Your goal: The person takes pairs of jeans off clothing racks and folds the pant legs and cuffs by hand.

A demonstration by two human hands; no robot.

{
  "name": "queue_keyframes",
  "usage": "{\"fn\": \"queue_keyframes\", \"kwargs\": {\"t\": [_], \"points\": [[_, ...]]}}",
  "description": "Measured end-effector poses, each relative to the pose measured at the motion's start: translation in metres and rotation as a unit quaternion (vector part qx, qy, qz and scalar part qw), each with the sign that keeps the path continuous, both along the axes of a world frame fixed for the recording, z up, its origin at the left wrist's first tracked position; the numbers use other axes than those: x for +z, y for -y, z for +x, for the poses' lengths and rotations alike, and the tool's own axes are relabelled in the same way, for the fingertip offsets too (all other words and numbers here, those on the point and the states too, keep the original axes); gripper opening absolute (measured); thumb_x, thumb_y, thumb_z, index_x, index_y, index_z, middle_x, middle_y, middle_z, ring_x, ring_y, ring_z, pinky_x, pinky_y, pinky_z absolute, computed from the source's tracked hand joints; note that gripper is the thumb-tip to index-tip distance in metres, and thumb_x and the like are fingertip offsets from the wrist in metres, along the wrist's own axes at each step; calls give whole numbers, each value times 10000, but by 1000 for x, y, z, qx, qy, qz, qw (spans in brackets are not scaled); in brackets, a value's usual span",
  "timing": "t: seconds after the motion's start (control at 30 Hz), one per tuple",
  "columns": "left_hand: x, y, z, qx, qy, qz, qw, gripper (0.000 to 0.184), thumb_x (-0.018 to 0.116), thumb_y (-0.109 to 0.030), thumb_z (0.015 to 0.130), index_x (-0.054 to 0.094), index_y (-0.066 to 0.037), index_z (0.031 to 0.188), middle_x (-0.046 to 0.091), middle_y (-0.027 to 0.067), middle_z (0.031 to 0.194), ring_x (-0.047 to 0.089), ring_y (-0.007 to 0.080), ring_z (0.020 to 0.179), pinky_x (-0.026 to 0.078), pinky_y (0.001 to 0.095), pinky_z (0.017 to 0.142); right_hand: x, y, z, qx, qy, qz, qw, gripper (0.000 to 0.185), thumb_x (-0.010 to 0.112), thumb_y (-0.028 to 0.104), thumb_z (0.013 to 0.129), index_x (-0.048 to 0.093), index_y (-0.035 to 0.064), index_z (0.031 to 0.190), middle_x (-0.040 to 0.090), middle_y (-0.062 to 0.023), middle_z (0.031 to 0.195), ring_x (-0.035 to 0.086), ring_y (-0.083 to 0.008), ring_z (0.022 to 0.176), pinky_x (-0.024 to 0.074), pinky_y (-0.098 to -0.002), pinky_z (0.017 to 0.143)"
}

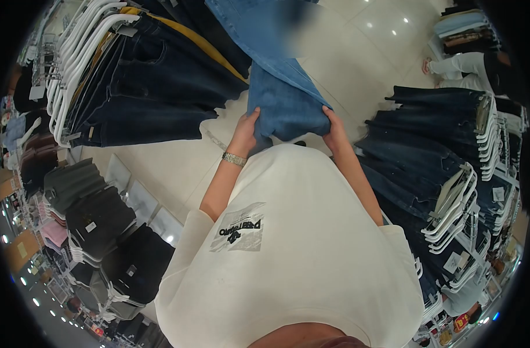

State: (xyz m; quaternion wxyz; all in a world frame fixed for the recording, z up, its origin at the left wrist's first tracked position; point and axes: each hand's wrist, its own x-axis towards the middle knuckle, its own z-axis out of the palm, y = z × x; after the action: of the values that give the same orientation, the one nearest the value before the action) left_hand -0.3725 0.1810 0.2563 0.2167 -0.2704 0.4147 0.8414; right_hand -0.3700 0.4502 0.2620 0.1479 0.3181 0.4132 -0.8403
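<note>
A pair of mid-blue jeans (pixel 287 107) is stretched between my two hands in front of my waist. My left hand (pixel 246 130), with a metal watch (pixel 235 159) on its wrist, grips the denim's left edge. On the opposite edge, my right hand (pixel 335 131) is closed with its thumb on top. The fingers of both hands are partly hidden beneath the fabric. The upper part of the jeans runs away from me towards the top, where a blur covers some of it.
Dark jeans (pixel 160 87) on white hangers (pixel 82 64) hang at the upper left. More dark jeans (pixel 416 168) hang to the right. Folded dark trousers (pixel 100 220) are at the lower left. Pale floor tiles (pixel 358 52) show ahead, and a person in white trousers (pixel 465 72) is at the upper right.
</note>
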Motion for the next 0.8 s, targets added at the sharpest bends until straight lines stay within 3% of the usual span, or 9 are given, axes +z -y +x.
{"fn": "queue_keyframes", "kwargs": {"t": [0.17,0.37,0.8], "points": [[-18,6,-5,14,-28,-32,999,450,567,-238,1012,485,95,1303,613,169,1266,639,250,1103,538,358,933,-4,-1,-5,30,-13,25,999,341,645,269,945,631,-12,1138,676,-74,990,639,-147,829,516,-282,740],[-4,2,-11,26,-3,-37,999,414,502,-241,1038,522,88,1287,643,148,1216,630,218,1077,497,328,935,7,5,-13,75,-35,4,997,320,600,293,987,625,-9,1092,664,-56,960,627,-118,811,514,-274,723],[-10,2,-14,29,-10,-99,995,440,521,-254,1031,519,99,1293,640,149,1226,626,211,1075,487,320,933,-1,6,-22,41,-25,-19,999,366,566,327,1006,598,-16,1129,672,-111,1035,673,-191,897,549,-330,811]]}}
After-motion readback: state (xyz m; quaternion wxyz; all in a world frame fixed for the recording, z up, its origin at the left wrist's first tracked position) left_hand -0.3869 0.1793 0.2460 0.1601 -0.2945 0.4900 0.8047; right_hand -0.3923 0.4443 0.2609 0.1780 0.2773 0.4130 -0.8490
